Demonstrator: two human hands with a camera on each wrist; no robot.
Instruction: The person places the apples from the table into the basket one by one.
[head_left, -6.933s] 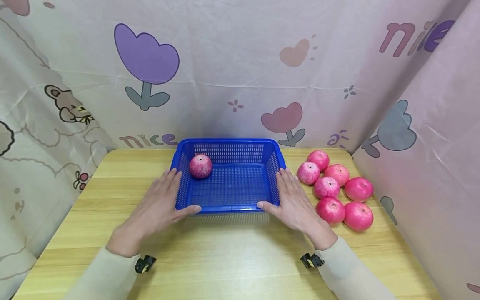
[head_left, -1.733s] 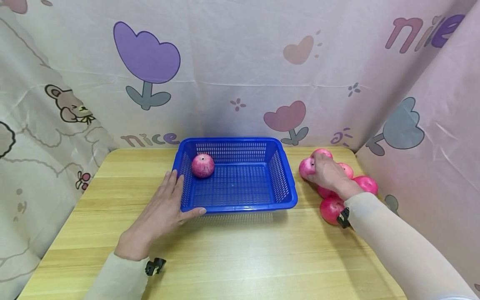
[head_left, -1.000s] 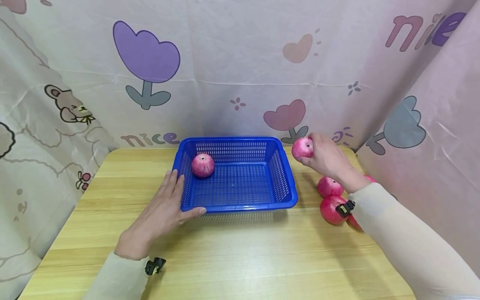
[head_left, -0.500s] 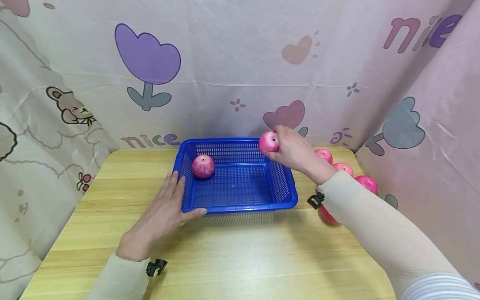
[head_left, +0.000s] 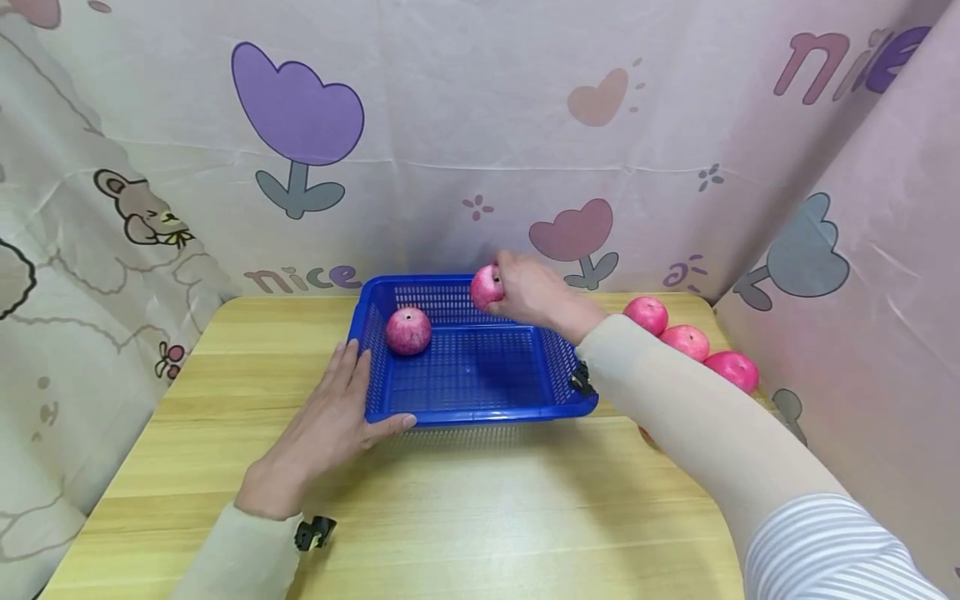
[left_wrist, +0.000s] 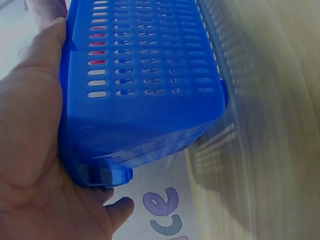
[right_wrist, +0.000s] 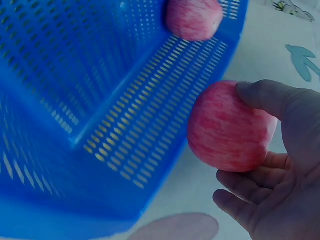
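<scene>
A blue plastic basket [head_left: 480, 414] with slotted sides stands on the table against the curtain. One pink-red apple [head_left: 408, 332] sits inside at its left end. My left hand [head_left: 322, 425] rests at the basket's near left corner, fingers straight along the side rim and thumb over the front rim. In the left wrist view, the palm [left_wrist: 25, 130] lies against the rim. My right hand [head_left: 532, 287] grips a second apple [right_wrist: 230, 127] between thumb and fingers, high at the basket's back wall. The right wrist view shows that apple close beside the rim.
More apples [head_left: 686, 342] lie grouped on the wooden table [head_left: 465, 517] to the right, partly hidden by my right sleeve [head_left: 697, 417]. A printed curtain [head_left: 420, 125] rises behind the table and along both sides.
My right hand has picked an apple from the group on the right and carried it left over the basket. It earlier held the basket's right rim. The left hand stays at its corner.
</scene>
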